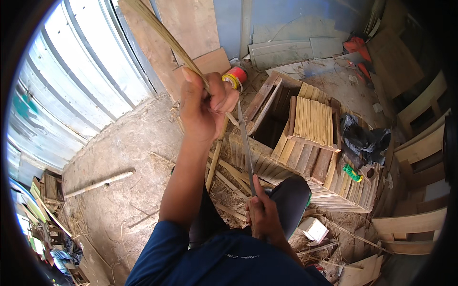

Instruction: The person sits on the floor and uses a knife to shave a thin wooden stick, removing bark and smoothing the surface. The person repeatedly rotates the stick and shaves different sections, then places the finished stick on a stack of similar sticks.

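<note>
My left hand point(206, 102) is raised in front of me, its fingers wrapped round a long split bamboo strip point(164, 34). The strip slants from the top edge down through the fist, and its thin lower end comes out below the fingers. Closer to my knees, my right hand point(264, 215) is closed round a long, narrow-bladed knife point(247, 145); its handle is mostly hidden in the fingers. The blade points up and away, with its tip close beside the strip's lower end. Whether blade and strip touch, I cannot tell.
Right of the knife stands a bamboo-slatted wooden structure point(350, 196) with a smaller slatted box point(312, 121), a black plastic bag point(365, 138) and a green-handled tool point(352, 173) on it. A red and yellow can point(234, 76) lies beyond my left hand. Bamboo offcuts point(229, 178) litter the floor.
</note>
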`<action>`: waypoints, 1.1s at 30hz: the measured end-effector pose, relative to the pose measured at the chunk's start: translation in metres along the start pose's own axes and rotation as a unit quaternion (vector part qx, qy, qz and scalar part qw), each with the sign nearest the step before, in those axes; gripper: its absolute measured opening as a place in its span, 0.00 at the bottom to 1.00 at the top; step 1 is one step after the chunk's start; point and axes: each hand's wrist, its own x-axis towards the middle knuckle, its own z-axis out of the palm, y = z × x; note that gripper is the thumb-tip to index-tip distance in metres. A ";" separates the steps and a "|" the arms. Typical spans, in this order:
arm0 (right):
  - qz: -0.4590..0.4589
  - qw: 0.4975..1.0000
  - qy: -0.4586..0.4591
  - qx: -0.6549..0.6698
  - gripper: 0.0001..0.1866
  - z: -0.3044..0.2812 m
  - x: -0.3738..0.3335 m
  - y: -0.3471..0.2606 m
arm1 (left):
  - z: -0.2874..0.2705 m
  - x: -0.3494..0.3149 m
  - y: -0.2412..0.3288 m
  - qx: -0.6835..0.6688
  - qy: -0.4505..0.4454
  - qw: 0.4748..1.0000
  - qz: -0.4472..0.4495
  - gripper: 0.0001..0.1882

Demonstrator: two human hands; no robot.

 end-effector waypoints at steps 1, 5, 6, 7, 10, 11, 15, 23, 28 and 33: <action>0.037 0.999 0.024 -0.013 0.29 -0.001 0.003 0.006 | -0.002 0.001 0.001 0.006 -0.005 1.000 0.001 0.37; 0.004 0.995 0.065 -0.077 0.29 -0.002 0.038 0.037 | -0.008 0.004 0.009 -0.008 -0.010 1.000 0.006 0.37; 0.004 0.994 0.068 -0.085 0.29 -0.003 0.037 0.039 | -0.009 0.005 0.010 -0.003 -0.009 1.000 0.004 0.36; 0.004 0.993 0.071 -0.093 0.29 -0.003 0.039 0.039 | -0.009 0.007 0.010 -0.004 -0.013 1.000 0.005 0.36; 0.070 0.996 0.052 -0.008 0.29 0.003 0.022 0.027 | -0.005 0.010 0.005 -0.004 0.050 0.999 0.013 0.36; 0.065 0.997 0.041 0.000 0.29 0.007 0.015 0.023 | -0.004 0.011 0.002 -0.006 0.081 0.997 0.020 0.36; 0.002 1.000 0.024 0.007 0.29 0.016 0.021 0.021 | -0.008 0.017 0.007 0.020 0.084 0.996 0.026 0.36; 0.043 0.997 0.056 -0.034 0.29 0.012 0.024 0.034 | -0.002 0.020 0.001 0.034 0.123 0.992 0.021 0.36; 0.011 0.996 0.071 -0.060 0.29 0.013 0.030 0.045 | -0.002 0.021 0.002 0.052 0.166 0.984 0.042 0.36; 0.096 0.992 0.067 -0.043 0.29 -0.008 0.033 0.065 | -0.005 0.015 0.008 0.071 0.193 0.977 0.056 0.35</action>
